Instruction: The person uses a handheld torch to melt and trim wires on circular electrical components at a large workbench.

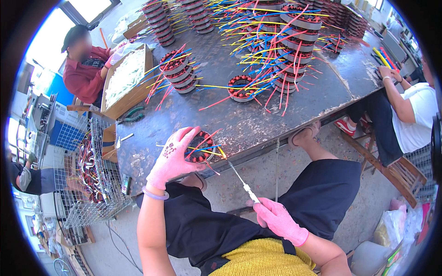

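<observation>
My left hand (171, 158), in a pink glove, grips the rim of a small motor stator (200, 138) at the table's near edge, thumb on the near side and fingers over the far side. Red windings line the ring, and red, blue and yellow lead wires stick out of it to the right. In its pink glove, my right hand (278, 220) is closed around a thin tool with a white handle (251, 193). That tool's slender shaft reaches up and left to the ends of the yellow and red leads. Whether its tip touches them I cannot tell.
Stacks of stators (294, 50) with long coloured leads stand across the dark table (152, 133). A lone stator (240, 89) lies before them. At left are a box of white pieces (129, 76), green-handled pliers (133, 115) and a wire basket (94, 184). Two people sit at the table's sides.
</observation>
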### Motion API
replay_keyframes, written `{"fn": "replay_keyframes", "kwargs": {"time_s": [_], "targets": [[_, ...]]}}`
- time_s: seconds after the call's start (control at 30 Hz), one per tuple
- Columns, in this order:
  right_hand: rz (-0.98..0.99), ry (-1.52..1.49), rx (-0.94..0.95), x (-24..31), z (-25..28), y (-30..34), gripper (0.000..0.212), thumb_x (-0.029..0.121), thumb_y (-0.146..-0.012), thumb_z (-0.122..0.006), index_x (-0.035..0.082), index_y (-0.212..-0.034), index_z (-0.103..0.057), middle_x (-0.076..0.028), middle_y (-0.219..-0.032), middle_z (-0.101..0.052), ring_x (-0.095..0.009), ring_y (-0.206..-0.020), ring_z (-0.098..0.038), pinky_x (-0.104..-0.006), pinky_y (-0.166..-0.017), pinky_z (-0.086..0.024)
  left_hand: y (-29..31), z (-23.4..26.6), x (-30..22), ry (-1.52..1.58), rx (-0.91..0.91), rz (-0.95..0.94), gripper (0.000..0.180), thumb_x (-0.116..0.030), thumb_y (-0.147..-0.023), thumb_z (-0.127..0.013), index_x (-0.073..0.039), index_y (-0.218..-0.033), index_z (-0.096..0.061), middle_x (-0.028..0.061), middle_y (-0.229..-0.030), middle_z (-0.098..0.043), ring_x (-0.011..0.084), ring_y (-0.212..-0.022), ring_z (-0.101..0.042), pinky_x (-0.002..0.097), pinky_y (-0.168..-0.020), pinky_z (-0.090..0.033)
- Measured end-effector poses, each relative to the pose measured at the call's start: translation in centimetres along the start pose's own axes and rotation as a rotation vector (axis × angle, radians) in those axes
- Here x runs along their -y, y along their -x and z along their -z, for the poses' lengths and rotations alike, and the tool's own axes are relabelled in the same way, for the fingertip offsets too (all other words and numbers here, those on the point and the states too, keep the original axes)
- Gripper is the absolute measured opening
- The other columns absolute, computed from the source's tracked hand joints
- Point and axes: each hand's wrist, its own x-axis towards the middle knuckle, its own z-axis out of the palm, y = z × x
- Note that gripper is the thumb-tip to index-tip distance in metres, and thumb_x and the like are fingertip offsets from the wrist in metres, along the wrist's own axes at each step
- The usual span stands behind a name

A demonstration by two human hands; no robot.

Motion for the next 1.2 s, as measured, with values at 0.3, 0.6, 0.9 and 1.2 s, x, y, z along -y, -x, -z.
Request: {"fn": "replay_keyframes", "kwargs": {"time_s": [0.3, 0.6, 0.9, 1.2], "targets": [[0.011, 0.017, 0.002, 0.2, 0.0, 0.0, 0.036, 0.025, -0.105, -0.05, -0.003, -0.126, -0.062, 0.002, -0.068, -0.049, -0.006, -0.061, -0.044, -0.0233, -0.056, -0.036, 0.1, -0.3, 0.5, -0.042, -0.021, -0.026, 0.1, -0.026, -0.058, -0.092, -0.004, -0.145, -0.047, 0.0207, -0.141, -0.049, 0.0408, -0.129, -0.05, 0.0436, -0.109, -0.042], [0.025, 0.037, 0.004, 0.1, 0.1, 0.0, 0.037, 0.025, -0.105, -0.05, -0.003, -0.126, -0.061, 0.003, -0.069, -0.049, -0.006, -0.061, -0.044, -0.0227, -0.057, -0.036, 0.1, -0.1, -0.1, -0.051, -0.032, -0.01, 0.099, -0.026, -0.058, -0.092, -0.004, -0.143, -0.048, 0.0202, -0.139, -0.051, 0.0396, -0.127, -0.052, 0.0438, -0.107, -0.043], [-0.023, 0.062, 0.016, 0.0, 0.3, 1.1, 0.036, 0.027, -0.106, -0.048, 0.0, -0.125, -0.062, 0.002, -0.066, -0.049, -0.005, -0.057, -0.044, -0.0247, -0.054, -0.038, -0.2, -0.9, -0.1, -0.04, -0.132, 0.013, 0.097, -0.033, -0.058, -0.092, -0.001, -0.14, -0.05, 0.0199, -0.132, -0.055, 0.0385, -0.12, -0.056, 0.0444, -0.103, -0.045], [0.003, 0.082, 0.049, -0.6, 0.5, 0.8, 0.037, 0.029, -0.106, -0.047, 0.0, -0.124, -0.062, 0.0, -0.067, -0.051, -0.007, -0.057, -0.047, -0.0262, -0.056, -0.041, -0.4, -1.2, -0.1, -0.064, -0.137, 0.01, 0.098, -0.034, -0.058, -0.091, -0.001, -0.14, -0.049, 0.0192, -0.13, -0.055, 0.0377, -0.121, -0.055, 0.0438, -0.105, -0.044]]}}
